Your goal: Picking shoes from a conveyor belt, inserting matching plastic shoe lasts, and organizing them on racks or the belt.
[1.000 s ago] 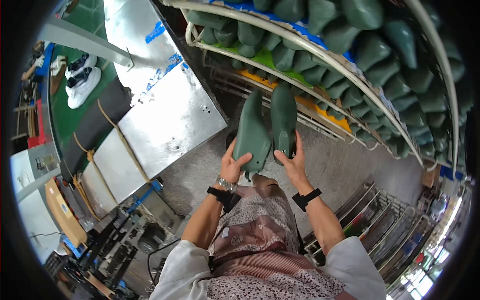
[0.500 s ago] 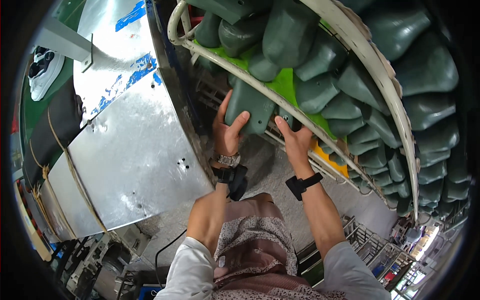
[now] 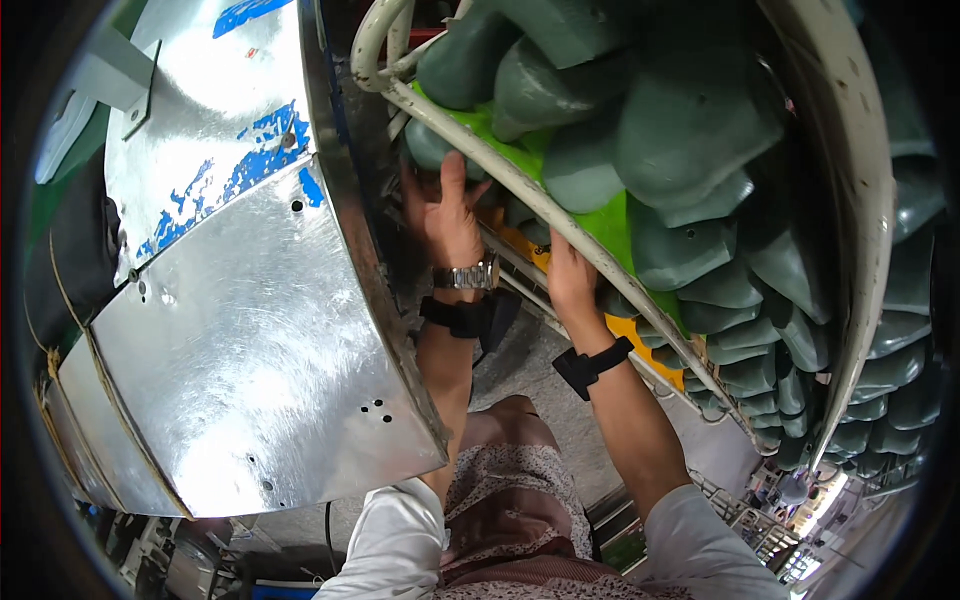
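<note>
Green foot-shaped lasts [image 3: 684, 252] look mostly racked, remainder unclear; below the cream metal rail [image 3: 508, 178], my left hand [image 3: 447, 222] spreads, right hand [image 3: 572, 280]'s hold hidden.

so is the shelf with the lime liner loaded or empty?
Loaded: green lasts lie crowded over the lime liner. Can't tell if there's room deeper in.

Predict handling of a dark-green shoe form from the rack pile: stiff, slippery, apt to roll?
The shoe forms are probably stiff: none visibly sags. Their glossy highlights suggest a somewhat slippery surface. Their rounded ends could let one roll or slide if pushed.
</note>
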`<state>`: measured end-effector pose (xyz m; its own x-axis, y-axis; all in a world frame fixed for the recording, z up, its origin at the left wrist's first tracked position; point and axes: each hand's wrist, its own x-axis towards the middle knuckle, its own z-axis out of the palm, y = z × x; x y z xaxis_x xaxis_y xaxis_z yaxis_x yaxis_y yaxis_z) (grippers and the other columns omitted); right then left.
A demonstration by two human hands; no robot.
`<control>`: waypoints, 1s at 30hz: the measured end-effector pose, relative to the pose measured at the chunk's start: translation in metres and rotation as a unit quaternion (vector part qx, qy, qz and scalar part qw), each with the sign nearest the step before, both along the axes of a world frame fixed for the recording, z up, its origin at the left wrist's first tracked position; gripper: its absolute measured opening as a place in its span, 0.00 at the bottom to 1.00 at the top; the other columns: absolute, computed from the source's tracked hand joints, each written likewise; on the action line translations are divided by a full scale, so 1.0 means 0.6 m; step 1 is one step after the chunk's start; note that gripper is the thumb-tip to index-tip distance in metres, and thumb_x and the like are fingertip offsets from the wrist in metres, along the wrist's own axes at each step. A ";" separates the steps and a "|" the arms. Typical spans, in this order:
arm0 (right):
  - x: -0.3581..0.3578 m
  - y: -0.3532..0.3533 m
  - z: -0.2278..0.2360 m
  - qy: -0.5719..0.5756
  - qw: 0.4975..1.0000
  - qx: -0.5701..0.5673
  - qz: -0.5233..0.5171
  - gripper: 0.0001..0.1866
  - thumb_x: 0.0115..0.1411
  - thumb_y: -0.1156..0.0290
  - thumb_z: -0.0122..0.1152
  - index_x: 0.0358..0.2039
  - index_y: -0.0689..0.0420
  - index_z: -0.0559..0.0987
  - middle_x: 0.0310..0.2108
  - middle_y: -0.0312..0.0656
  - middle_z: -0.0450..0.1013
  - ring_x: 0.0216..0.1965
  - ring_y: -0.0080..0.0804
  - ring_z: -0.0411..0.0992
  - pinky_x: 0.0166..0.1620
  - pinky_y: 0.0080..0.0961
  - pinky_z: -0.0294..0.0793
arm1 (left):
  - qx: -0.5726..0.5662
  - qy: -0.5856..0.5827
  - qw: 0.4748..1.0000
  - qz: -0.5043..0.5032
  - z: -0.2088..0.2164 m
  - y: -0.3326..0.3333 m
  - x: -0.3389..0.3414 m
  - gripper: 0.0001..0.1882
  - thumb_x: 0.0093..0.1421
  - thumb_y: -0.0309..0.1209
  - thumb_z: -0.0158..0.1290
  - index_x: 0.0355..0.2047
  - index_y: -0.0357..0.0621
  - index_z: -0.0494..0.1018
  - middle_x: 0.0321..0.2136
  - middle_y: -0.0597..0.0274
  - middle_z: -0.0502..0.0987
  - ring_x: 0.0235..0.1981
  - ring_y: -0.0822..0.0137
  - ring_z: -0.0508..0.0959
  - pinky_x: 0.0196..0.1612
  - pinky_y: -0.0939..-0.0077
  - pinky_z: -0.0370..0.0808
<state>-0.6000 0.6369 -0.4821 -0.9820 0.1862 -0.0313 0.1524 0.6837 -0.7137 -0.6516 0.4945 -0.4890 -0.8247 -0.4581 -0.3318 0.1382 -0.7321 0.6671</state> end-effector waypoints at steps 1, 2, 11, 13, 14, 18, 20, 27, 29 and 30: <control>-0.001 -0.007 0.009 -0.001 0.999 -0.033 -0.011 0.22 0.72 0.61 0.50 0.53 0.69 0.75 0.51 0.49 0.74 0.52 0.38 0.71 0.58 0.31 0.65 | -0.014 0.045 0.999 0.008 0.008 -0.005 -0.008 0.36 0.65 0.34 0.60 0.68 0.44 0.56 0.56 0.57 0.70 0.51 0.63 0.75 0.43 0.67 0.83; 0.000 -0.012 0.013 -0.002 0.998 -0.065 -0.023 0.22 0.73 0.61 0.50 0.54 0.69 0.75 0.52 0.48 0.74 0.53 0.36 0.70 0.58 0.30 0.65 | -0.013 0.044 0.999 0.012 0.012 -0.003 -0.017 0.36 0.65 0.34 0.60 0.68 0.44 0.56 0.56 0.57 0.70 0.51 0.63 0.75 0.43 0.67 0.83; -0.050 -0.043 -0.007 -0.031 0.996 -0.055 -0.068 0.25 0.71 0.57 0.53 0.55 0.67 0.75 0.54 0.49 0.75 0.56 0.36 0.70 0.60 0.29 0.64 | -0.214 0.019 0.977 0.008 -0.023 0.049 -0.011 0.28 0.66 0.23 0.53 0.66 0.37 0.62 0.61 0.49 0.68 0.55 0.63 0.73 0.55 0.70 0.72; -0.061 -0.048 -0.013 -0.044 0.996 -0.034 -0.068 0.26 0.71 0.55 0.52 0.56 0.66 0.75 0.55 0.50 0.74 0.58 0.38 0.69 0.61 0.30 0.63 | -0.249 -0.035 0.968 -0.021 -0.026 0.071 0.065 0.28 0.66 0.26 0.53 0.65 0.37 0.62 0.57 0.51 0.72 0.53 0.64 0.74 0.55 0.72 0.72; -0.075 -0.053 -0.012 -0.072 0.996 -0.040 -0.045 0.27 0.71 0.54 0.51 0.57 0.65 0.74 0.56 0.52 0.73 0.59 0.41 0.68 0.62 0.31 0.63 | -0.292 -0.057 0.954 -0.026 -0.027 0.068 0.105 0.28 0.67 0.27 0.54 0.66 0.37 0.62 0.53 0.54 0.76 0.50 0.68 0.76 0.53 0.76 0.72; -0.068 -0.116 0.073 -0.123 0.986 -0.092 -0.062 0.38 0.65 0.41 0.57 0.56 0.69 0.73 0.55 0.58 0.72 0.59 0.44 0.67 0.62 0.33 0.62 | -0.281 -0.194 0.901 -0.267 -0.019 0.049 0.315 0.27 0.66 0.38 0.56 0.61 0.37 0.69 0.49 0.51 0.80 0.49 0.60 0.80 0.53 0.68 0.74; -0.013 -0.140 0.124 -0.161 0.984 -0.017 -0.071 0.40 0.60 0.48 0.67 0.57 0.73 0.70 0.56 0.59 0.71 0.57 0.48 0.68 0.62 0.35 0.63 | -0.537 -0.165 0.777 -0.286 -0.021 0.025 0.427 0.27 0.63 0.44 0.57 0.57 0.39 0.73 0.43 0.49 0.83 0.43 0.53 0.83 0.46 0.64 0.78; 0.365 0.002 0.100 -0.261 0.939 -0.025 0.222 0.34 0.61 0.71 0.64 0.66 0.64 0.64 0.59 0.52 0.69 0.61 0.40 0.68 0.63 0.33 0.65 | -0.397 -0.241 0.827 -0.315 0.195 -0.113 0.710 0.25 0.59 0.43 0.57 0.53 0.43 0.75 0.35 0.51 0.83 0.37 0.49 0.82 0.44 0.56 0.78; 0.427 0.064 0.097 -0.335 0.884 -0.020 0.325 0.30 0.60 0.71 0.64 0.61 0.66 0.68 0.45 0.44 0.76 0.46 0.30 0.74 0.52 0.26 0.73 | -0.422 -0.273 0.835 -0.223 0.235 -0.124 0.790 0.24 0.58 0.43 0.57 0.52 0.44 0.76 0.34 0.50 0.83 0.37 0.49 0.82 0.43 0.56 0.78; 0.454 0.091 0.078 -0.364 0.872 -0.025 0.326 0.28 0.56 0.71 0.66 0.57 0.67 0.73 0.37 0.43 0.79 0.39 0.30 0.76 0.47 0.27 0.75 | -0.449 -0.272 0.831 -0.184 0.247 -0.135 0.826 0.23 0.57 0.42 0.58 0.51 0.46 0.76 0.34 0.50 0.83 0.37 0.49 0.82 0.43 0.56 0.78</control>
